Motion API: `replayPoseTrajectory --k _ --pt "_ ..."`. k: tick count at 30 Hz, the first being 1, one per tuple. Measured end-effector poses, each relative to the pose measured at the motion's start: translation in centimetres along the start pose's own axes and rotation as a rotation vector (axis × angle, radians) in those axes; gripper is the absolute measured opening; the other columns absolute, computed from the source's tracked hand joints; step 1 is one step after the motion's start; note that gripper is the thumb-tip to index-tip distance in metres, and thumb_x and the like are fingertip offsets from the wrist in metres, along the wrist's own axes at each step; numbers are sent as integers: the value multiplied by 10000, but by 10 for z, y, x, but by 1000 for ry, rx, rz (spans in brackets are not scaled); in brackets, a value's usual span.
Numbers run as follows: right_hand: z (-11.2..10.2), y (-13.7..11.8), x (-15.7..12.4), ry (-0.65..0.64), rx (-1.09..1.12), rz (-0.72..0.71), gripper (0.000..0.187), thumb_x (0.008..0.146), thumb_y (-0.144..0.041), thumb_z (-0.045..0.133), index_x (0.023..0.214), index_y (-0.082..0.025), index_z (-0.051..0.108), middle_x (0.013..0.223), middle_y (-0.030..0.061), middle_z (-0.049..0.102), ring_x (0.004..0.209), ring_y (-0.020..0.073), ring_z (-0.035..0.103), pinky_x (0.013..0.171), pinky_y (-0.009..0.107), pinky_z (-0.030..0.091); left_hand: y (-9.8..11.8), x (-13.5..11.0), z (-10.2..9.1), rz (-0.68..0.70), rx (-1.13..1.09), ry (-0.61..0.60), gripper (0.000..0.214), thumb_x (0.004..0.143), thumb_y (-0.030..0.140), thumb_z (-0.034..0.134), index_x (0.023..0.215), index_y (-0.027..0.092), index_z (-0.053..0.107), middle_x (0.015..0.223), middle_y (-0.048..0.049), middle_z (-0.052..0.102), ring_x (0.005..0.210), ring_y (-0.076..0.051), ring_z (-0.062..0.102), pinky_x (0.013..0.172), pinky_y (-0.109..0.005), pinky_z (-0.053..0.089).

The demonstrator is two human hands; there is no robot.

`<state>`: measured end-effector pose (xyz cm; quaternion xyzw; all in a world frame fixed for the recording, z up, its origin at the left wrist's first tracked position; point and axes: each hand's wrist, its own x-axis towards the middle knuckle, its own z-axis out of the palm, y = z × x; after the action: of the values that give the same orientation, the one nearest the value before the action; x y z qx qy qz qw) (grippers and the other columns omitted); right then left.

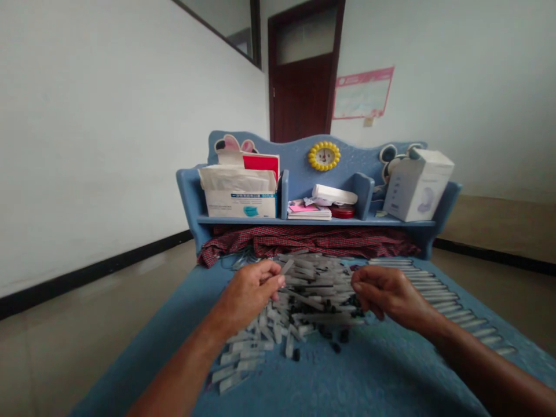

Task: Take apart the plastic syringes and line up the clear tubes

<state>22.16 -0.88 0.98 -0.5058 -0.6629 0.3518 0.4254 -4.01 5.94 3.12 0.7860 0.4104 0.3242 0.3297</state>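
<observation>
My left hand is closed in a pinch over the left side of a pile, with a flat translucent plastic piece at its fingertips. Over the right side of the same pile, my right hand has its fingers pressed together; whatever it may hold is hidden. Between the hands lies the heap of long translucent plastic pieces, mixed with small black caps. Shorter clear pieces spread toward the front left. Beyond my right wrist, several slim clear tubes with dark outlines lie in a row.
Everything lies on a blue table. At its back stands a blue shelf with a mask carton, papers, a red round tin and a white box. A checked cloth is bunched beneath the shelf.
</observation>
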Motion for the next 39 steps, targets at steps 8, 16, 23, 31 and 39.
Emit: replayPoseTrajectory --k 8,16,23,31,39 --pt "-6 0 -4 36 128 -16 271 785 -413 580 750 -147 538 484 -31 565 316 53 424 310 158 322 18 -5 0 -109 -358 -139 200 758 317 590 817 128 561 694 -27 658 517 -107 575 521 -225 438" --pt "-15 4 -4 42 216 -23 276 788 -418 603 758 -153 534 499 -28 584 317 50 441 311 147 314 15 -6 -7 -108 -340 -214 195 773 317 598 786 123 581 695 -28 661 532 -99 574 524 -210 428" --pt "-26 -3 -10 94 181 -5 306 767 -444 617 728 -151 536 484 -32 567 315 50 438 314 151 324 16 -8 -16 -154 -270 -221 221 725 324 613 814 122 600 651 -15 662 483 -91 552 468 -193 385" --pt "-33 1 -14 71 155 -10 301 784 -439 605 744 -146 543 502 -25 577 331 54 453 326 157 333 9 -6 -16 -152 -184 -276 241 732 344 596 841 132 631 642 1 655 475 -85 542 459 -186 382" --pt "-32 -6 -16 9 83 21 321 770 -450 612 715 -139 555 514 -15 576 348 55 450 335 166 332 11 -8 -11 -190 -156 -362 236 709 356 620 803 140 642 639 2 660 484 -90 540 471 -183 410"
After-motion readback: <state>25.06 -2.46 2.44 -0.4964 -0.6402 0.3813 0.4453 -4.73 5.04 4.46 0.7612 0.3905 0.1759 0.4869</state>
